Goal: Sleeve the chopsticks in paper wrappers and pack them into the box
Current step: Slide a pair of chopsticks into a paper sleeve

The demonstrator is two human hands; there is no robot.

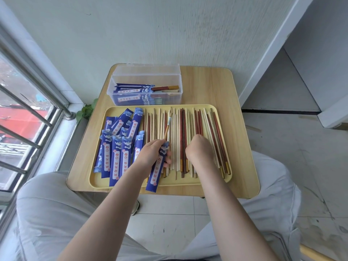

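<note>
Dozens of loose chopsticks (180, 140) lie side by side across the right and middle of a yellow tray (160, 182), with a fan of blue wrappers (120, 146) on its left end. The tray sits on a small wooden surface (243, 147), and behind it stands a clear box (145, 91) with its lid up, already holding several sleeved pairs.

The left hand (150, 153) has its fingers curled round 1 wrapper (156, 172), mouth end up, and a chopstick (168, 127) with a pale patterned band stands out of that mouth, leaning away from the person. The right hand (199, 149) is turned palm down over the loose sticks; its fingers are tucked under it, so whether they hold anything cannot be told.

The sticks look light, stiff and smooth, likely to roll or slide against each other, so picking 1 near its thick end between fingertip and thumb seems best. The wrapper is thin paper, easily creased or torn; holding it just below the mouth, lightly, should keep it open.

Both forearms reach forward from the lap, wrists bent down over the tray.
</note>
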